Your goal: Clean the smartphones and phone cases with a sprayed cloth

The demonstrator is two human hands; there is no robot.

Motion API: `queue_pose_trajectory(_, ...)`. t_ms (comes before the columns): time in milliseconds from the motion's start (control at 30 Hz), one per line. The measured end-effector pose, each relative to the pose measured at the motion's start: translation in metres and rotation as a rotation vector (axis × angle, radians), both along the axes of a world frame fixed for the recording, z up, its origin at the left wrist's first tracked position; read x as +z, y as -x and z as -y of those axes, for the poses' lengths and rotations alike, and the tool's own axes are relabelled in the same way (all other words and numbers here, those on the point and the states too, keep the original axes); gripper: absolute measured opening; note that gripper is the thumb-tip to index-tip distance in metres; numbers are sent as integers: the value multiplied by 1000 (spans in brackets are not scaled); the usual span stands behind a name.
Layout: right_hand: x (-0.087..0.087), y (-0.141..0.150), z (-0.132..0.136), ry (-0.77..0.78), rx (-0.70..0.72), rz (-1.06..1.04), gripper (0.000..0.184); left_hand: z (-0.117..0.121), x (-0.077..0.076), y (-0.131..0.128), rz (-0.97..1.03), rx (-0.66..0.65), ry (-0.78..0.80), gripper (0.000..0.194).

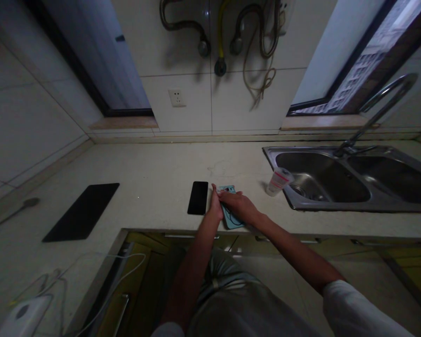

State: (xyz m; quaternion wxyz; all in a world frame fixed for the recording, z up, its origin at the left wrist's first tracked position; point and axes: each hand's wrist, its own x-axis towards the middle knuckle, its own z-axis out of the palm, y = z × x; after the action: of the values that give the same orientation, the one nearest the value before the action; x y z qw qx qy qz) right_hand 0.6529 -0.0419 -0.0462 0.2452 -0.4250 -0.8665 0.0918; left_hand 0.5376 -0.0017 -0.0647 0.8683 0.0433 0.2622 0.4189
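Observation:
A light-blue flat rectangular item (234, 222) with dark printed lines lies near the counter's front edge; I cannot tell its kind. My left hand (215, 204) is at its left side, thumb and fingers drawn together near its upper corner. Across its middle reaches my right hand (241, 207), fingers curled in and meeting the left fingertips. Whatever is pinched between the hands is too small and dark to make out. Just left of them a black smartphone (198, 198) rests flat, screen up.
A clear plastic cup (279, 181) with a red band leans beside the steel double sink (291, 204) on the right. On the left lie a black flat panel (82, 213) and a white device (26, 316) with cables. Hoses (185, 25) hang on the wall.

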Motion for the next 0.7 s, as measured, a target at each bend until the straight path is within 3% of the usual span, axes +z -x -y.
queue_pose_trajectory(133,-10,-10,20,-30,191,-117,34,2,-3,6,64,7,-10,76)
queue_pose_trajectory(300,-5,-16,49,-44,389,-148,28,5,-4,10,78,44,-44,75)
queue_pose_trajectory(433,-5,-23,49,-73,382,-174,28,4,-3,9,68,66,-38,73)
queue_pose_trajectory(567,-12,-29,40,-188,228,-218,28,3,0,10,108,32,-13,74)
queue_pose_trajectory(700,-11,-31,48,-229,320,-195,27,2,-2,14,136,54,-47,75)
